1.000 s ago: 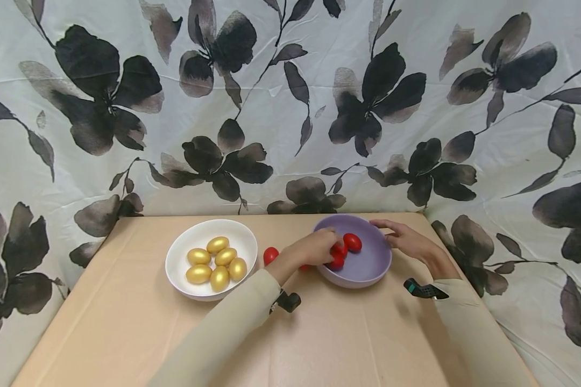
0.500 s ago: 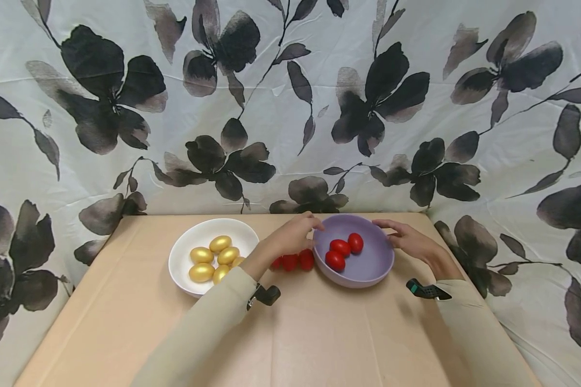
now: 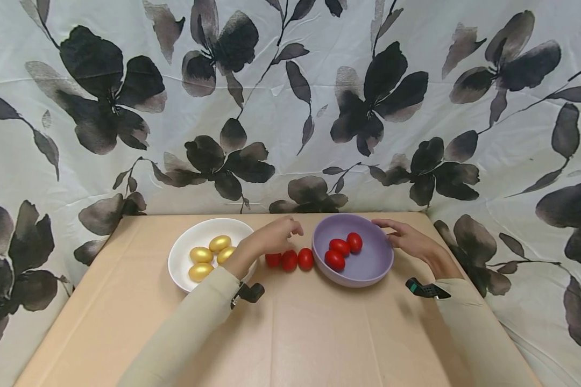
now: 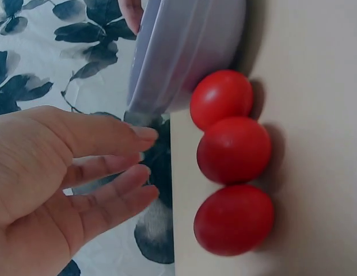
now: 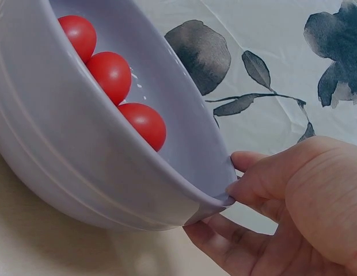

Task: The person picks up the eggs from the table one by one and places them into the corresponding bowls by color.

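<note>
My left hand (image 3: 270,236) hovers with loosely bent fingers and nothing in them, above and behind three red eggs (image 3: 289,260) lined up on the table. In the left wrist view its fingertips stand apart from the eggs (image 4: 234,150). My right hand (image 3: 413,239) pinches the right rim of a purple bowl (image 3: 380,266), thumb at the inside and fingers under the outer wall in the right wrist view. Three more red eggs (image 5: 111,77) lie inside that bowl.
A white bowl (image 3: 178,263) with several golden eggs (image 3: 200,271) stands on the left, partly hidden by my left forearm. The wooden-toned table (image 3: 319,333) ends at the back against a floral cloth (image 3: 290,123).
My left hand has come out of the purple bowl and moved left, over the red eggs on the table. Three red eggs stay in the bowl; my right hand keeps its place.
</note>
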`<act>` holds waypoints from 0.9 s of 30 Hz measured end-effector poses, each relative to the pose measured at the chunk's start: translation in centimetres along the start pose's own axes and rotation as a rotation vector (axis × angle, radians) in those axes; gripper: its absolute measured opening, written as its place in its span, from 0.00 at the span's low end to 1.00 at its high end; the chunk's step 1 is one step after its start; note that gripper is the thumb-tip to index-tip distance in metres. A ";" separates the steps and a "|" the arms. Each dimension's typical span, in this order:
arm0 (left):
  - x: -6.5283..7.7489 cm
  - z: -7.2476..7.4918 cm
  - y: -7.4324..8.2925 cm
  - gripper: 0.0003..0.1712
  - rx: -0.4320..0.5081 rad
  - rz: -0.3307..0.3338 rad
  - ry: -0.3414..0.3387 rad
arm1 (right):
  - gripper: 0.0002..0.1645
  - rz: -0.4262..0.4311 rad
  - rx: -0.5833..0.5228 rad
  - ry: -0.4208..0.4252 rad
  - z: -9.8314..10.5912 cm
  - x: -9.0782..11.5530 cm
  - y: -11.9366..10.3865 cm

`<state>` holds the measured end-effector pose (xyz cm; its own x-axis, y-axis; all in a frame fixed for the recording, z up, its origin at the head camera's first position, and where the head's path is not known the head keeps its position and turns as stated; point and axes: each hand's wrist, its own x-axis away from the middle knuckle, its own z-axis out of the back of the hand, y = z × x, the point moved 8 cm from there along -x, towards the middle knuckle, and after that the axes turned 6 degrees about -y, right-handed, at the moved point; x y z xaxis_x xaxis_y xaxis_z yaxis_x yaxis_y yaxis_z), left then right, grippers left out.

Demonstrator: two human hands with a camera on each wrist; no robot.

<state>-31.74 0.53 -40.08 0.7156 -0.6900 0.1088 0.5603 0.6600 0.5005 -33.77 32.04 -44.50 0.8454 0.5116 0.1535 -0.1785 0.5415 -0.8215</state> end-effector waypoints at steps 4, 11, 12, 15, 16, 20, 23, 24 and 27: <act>0.1 -0.4 -0.9 0.17 -0.057 0.023 -0.068 | 0.36 -0.003 -0.001 0.002 0.0 0.0 0.1; 0.4 -1.6 -2.6 0.21 -0.094 0.166 -0.205 | 0.37 -0.015 -0.035 -0.012 -0.1 0.1 0.1; 0.5 -1.7 -2.7 0.23 -0.109 0.188 -0.221 | 0.37 -0.015 -0.036 -0.012 -0.1 0.1 0.1; 0.7 -2.0 -3.0 0.23 -0.179 0.237 -0.255 | 0.37 -0.013 -0.038 -0.013 -0.1 0.1 0.1; 0.8 -2.1 -3.0 0.22 -0.213 0.248 -0.261 | 0.37 -0.013 -0.037 -0.013 -0.1 0.1 0.1; 0.8 -2.4 -3.1 0.13 -0.321 0.276 -0.283 | 0.37 -0.012 -0.032 -0.012 -0.1 0.0 0.1; 0.8 -2.6 -3.1 0.10 -0.362 0.294 -0.303 | 0.37 -0.012 -0.032 -0.011 -0.1 0.0 0.1; 0.8 -2.6 -3.1 0.10 -0.372 0.296 -0.309 | 0.37 -0.014 -0.032 -0.010 -0.1 0.0 0.1; 0.7 -2.6 -3.1 0.10 -0.385 0.306 -0.313 | 0.36 -0.017 -0.030 -0.005 0.0 0.1 0.2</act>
<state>-31.87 -1.27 -43.83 0.7440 -0.4673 0.4776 0.5006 0.8632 0.0648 -33.75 32.16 -44.64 0.8456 0.5061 0.1698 -0.1493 0.5296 -0.8350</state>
